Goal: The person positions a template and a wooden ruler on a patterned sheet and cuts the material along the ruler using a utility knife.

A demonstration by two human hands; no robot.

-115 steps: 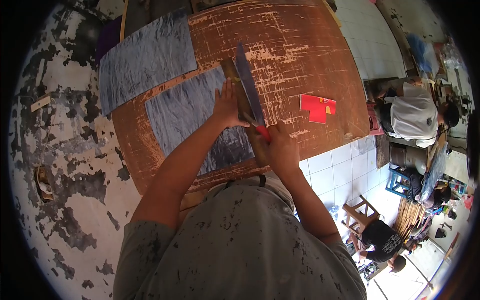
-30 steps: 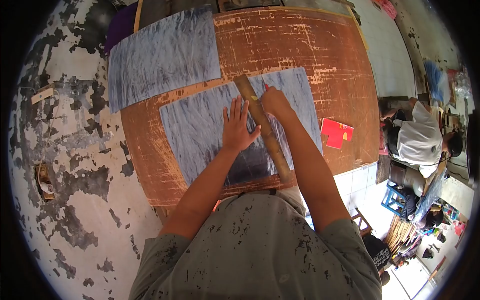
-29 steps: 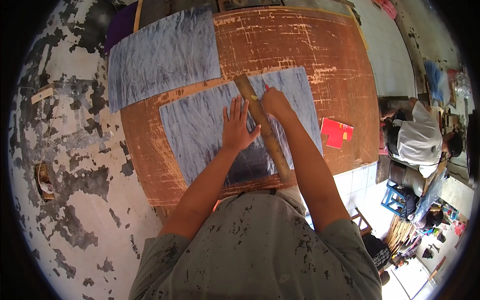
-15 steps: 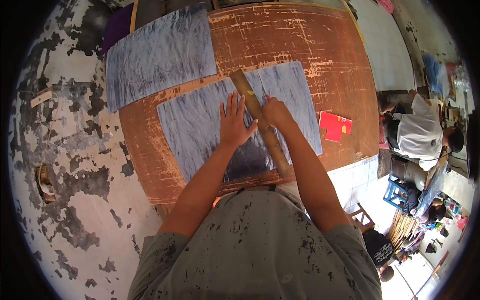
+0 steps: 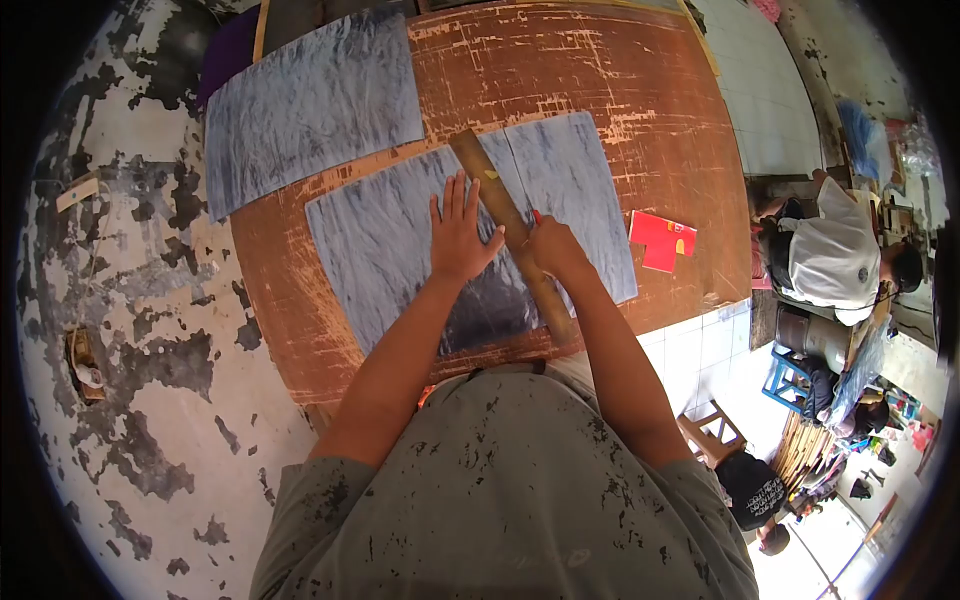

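A blue-grey sheet with a streaky marbled pattern lies on the worn brown table in front of me. Across it slants a long brown straightedge. My left hand presses flat on the sheet with its fingers spread, the thumb at the straightedge's left side. On the other side, my right hand is closed round a red-handled cutter, of which only the end shows. A thin cut line runs from the sheet's far edge down to the cutter. The blade is hidden.
Another marbled sheet lies at the table's far left. A red cut-out piece of card rests on the table at right. A person in a white shirt sits beyond the right side, near a blue stool. A peeling wall stands left.
My right hand has slid toward me along the straightedge with the cutter, and the cut line is longer. My left hand stays on the sheet. The whole view has shifted slightly.
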